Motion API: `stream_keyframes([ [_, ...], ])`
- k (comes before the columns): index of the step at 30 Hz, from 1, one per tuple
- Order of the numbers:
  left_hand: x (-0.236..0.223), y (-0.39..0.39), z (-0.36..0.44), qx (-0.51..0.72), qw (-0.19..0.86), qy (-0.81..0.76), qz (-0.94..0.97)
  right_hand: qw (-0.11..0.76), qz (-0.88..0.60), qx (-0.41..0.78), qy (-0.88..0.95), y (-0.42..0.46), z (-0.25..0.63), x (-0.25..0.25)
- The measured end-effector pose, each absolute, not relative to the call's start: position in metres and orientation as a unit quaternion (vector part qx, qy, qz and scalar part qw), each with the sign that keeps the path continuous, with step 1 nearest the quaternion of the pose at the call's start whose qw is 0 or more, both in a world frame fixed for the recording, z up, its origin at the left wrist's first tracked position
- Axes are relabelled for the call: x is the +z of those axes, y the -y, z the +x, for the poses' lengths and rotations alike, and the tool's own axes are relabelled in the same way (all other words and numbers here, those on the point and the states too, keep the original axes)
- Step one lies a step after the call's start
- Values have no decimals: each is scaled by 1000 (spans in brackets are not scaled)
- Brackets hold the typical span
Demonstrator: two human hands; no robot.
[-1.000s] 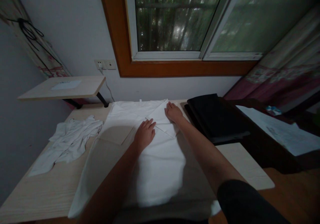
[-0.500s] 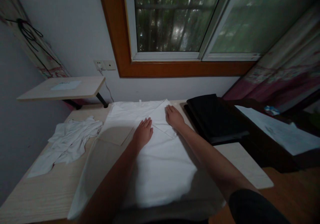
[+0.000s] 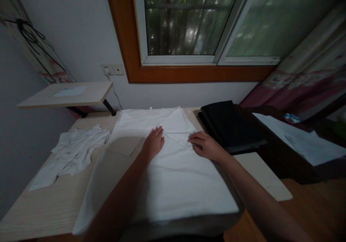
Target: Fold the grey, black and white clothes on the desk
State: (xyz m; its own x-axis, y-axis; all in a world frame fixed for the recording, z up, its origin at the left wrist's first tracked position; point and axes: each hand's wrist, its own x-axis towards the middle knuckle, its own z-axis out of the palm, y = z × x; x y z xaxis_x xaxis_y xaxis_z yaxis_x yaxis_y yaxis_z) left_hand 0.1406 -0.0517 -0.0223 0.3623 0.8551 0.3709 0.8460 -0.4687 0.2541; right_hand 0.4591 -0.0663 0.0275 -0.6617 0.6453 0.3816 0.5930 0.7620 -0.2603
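A white shirt (image 3: 173, 177) lies spread over the table, with a sleeve folded in slantwise on each side and a small tag at its far edge. My left hand (image 3: 154, 141) rests flat on the shirt's middle, fingers stretched out over the inner edge of the right-hand fold. At the shirt's right edge is my right hand (image 3: 207, 146). Its fingertips touch the outer corner of the folded right sleeve, the thumb held apart from the bent fingers.
A crumpled white garment (image 3: 81, 150) lies to the left, below a raised wooden shelf (image 3: 94, 94). Folded black cloth (image 3: 229, 126) is stacked at the right. Beyond it, a white sheet (image 3: 297, 137) lies on a dark surface. The wall and window (image 3: 189, 25) stand behind the table.
My right hand has moved from the upper right fold towards me and to the right, onto the sleeve's outer corner. My left hand stays in place on the shirt.
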Motion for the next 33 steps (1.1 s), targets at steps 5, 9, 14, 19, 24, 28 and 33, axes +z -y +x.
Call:
stream_keyframes([
  [5,-23,51,139,227,10,-514,827,191,-355,17,915,66,455,35],
  [9,-25,51,139,234,16,-512,826,161,-352,5,922,66,442,38],
  [14,-27,48,139,254,22,-510,822,226,-374,26,899,68,440,38],
  [19,-25,45,138,274,28,-513,813,265,-377,77,884,74,445,40],
  [24,-23,46,138,290,20,-539,791,180,-370,76,908,75,440,42],
  [28,-25,46,139,290,18,-545,786,170,-372,65,910,68,434,45],
  [33,-25,47,141,310,6,-539,783,204,-405,45,890,49,420,41],
])
